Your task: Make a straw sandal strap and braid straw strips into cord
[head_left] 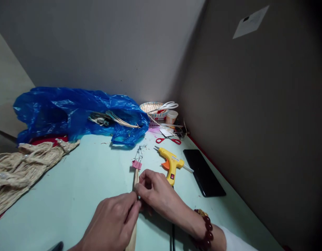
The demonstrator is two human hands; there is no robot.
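A pale, flat fibre strip [136, 177] runs from a pink binder clip [136, 164] down toward the table's near edge. The clip grips its far end, with wire and thread beyond. My left hand [112, 216] pinches the strip between thumb and curled fingers. Just beyond it, my right hand [157, 191] pinches the same strip from the right side, thumb and forefinger meeting on it. The fingertips hide part of the strip between the hands. Right of my right hand lies a yellow glue gun [172, 162] with an orange trigger.
Braided straw strands [27, 167] lie at left. A blue plastic bag [79, 111] holding fibre strips sits at the back. Red-handled scissors [168, 141], a woven basket [147, 106] and a paper cup [171, 116] stand near the corner. A black phone [204, 172] lies by the right wall.
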